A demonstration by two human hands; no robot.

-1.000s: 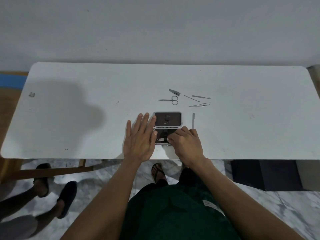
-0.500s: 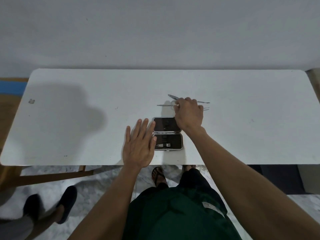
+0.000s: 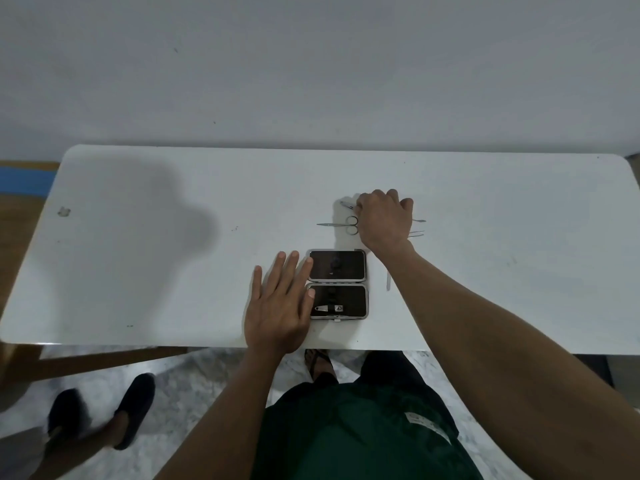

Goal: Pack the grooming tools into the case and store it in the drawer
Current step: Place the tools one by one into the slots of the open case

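The open case [image 3: 337,284] lies near the front edge of the white table [image 3: 173,271], both dark halves facing up. A small metal tool [image 3: 329,308] sits in the near half. My left hand [image 3: 278,306] lies flat beside the case, fingertips touching its left edge. My right hand [image 3: 382,220] reaches beyond the case, fingers curled down over the loose tools. Its thumb side meets the nail clipper [image 3: 347,204], but the fingertips are hidden. Scissors [image 3: 341,225] lie left of that hand, and a thin pick [image 3: 418,221] and tweezers [image 3: 415,233] poke out on its right. A nail file [image 3: 388,281] lies right of the case.
A grey wall stands right behind the table. Another person's feet in dark shoes [image 3: 133,408] are on the marble floor at lower left. A wooden frame [image 3: 104,358] runs under the table's left end. A small mark [image 3: 64,212] is on the tabletop's left side.
My right hand left the near half of the case, where the small tool now sits, and reached out over the loose tools. My left hand has stayed flat beside the case.
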